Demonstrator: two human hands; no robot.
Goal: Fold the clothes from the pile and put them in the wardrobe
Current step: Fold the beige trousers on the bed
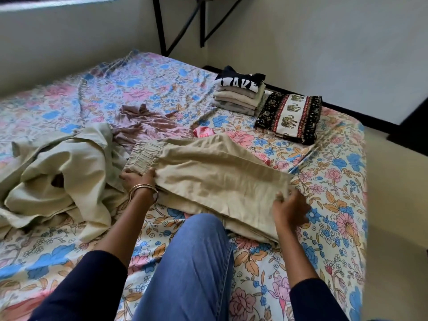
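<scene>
Beige trousers (215, 172) with an elastic waistband lie folded lengthwise across the floral bed. My left hand (136, 179), with bangles on the wrist, grips the waistband end. My right hand (289, 208) pinches the folded edge at the other end. Left of them lies a loose pile: a pale green garment (62, 172) and a mauve garment (148, 126). A small pink item (202, 132) peeks out behind the trousers. At the far right of the bed stands a stack of folded clothes (238, 93) with a black printed shirt on top.
A folded black cloth with elephant print (289, 118) lies beside the stack. My knee in blue jeans (192, 262) rests on the bed sheet (324, 228). The bed's edge runs down the right side, with floor beyond. Black metal table legs (183, 26) stand at the wall.
</scene>
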